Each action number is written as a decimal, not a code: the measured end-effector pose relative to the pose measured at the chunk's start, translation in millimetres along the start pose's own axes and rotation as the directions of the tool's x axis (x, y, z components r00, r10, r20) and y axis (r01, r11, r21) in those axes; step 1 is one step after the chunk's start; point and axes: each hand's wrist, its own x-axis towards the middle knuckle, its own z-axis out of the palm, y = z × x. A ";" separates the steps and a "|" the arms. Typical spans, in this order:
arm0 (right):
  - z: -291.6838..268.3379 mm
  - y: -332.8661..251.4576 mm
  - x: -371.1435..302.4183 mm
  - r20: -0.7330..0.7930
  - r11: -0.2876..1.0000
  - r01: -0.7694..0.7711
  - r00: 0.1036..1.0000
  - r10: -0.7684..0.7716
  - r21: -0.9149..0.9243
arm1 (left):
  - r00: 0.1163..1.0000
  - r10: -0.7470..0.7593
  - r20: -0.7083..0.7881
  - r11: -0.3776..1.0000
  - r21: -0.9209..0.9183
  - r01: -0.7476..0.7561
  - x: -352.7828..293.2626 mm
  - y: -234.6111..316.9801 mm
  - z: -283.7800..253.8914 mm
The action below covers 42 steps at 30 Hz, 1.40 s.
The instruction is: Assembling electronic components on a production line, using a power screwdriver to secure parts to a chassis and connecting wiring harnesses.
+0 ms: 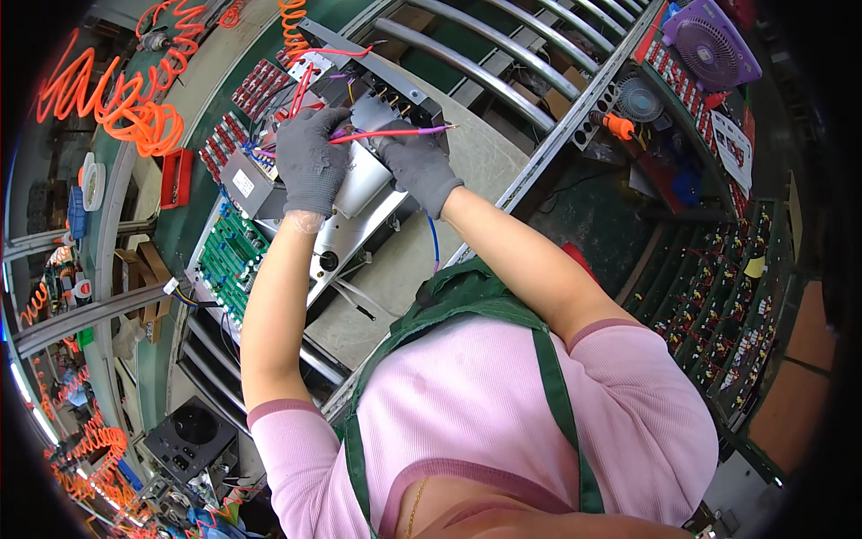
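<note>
My left hand (312, 160), in a grey glove, is closed over the wiring of an opened electrical unit. A red wire (395, 134) with purple sleeves comes out at its fingers and crosses above my right hand (418, 169), also grey-gloved. My right hand's fingers are bent in against the unit's metal parts, their tips hidden. Between both hands sits a silver cylinder (364, 184). More red wires (303, 90) rise behind my left hand. A green circuit board (229, 256) lies at the unit's near left, beside a grey box with a white label (247, 182).
Metal rollers (467, 67) run off at the far right. Coiled orange air hoses (135, 112) hang at the left, near a red bin (177, 178). A purple fan (709, 49) stands at the far right. Racks of small parts (718, 305) fill the right side.
</note>
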 end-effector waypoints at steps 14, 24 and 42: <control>1.1 25.3 18.7 0.034 0.906 0.255 0.965 -0.259 -0.338 | 1.000 0.010 -0.020 0.998 -0.066 -0.012 1.7 -1.1 1.5; 0.9 15.8 10.6 -0.006 0.990 0.123 0.992 -0.124 -0.072 | 1.000 0.018 -0.025 0.999 -0.044 -0.019 1.0 -1.6 -0.9; -1.2 54.3 56.7 0.086 0.669 0.502 0.829 -0.552 -0.548 | 0.975 0.199 0.100 0.979 0.021 -0.202 2.5 -5.6 -77.6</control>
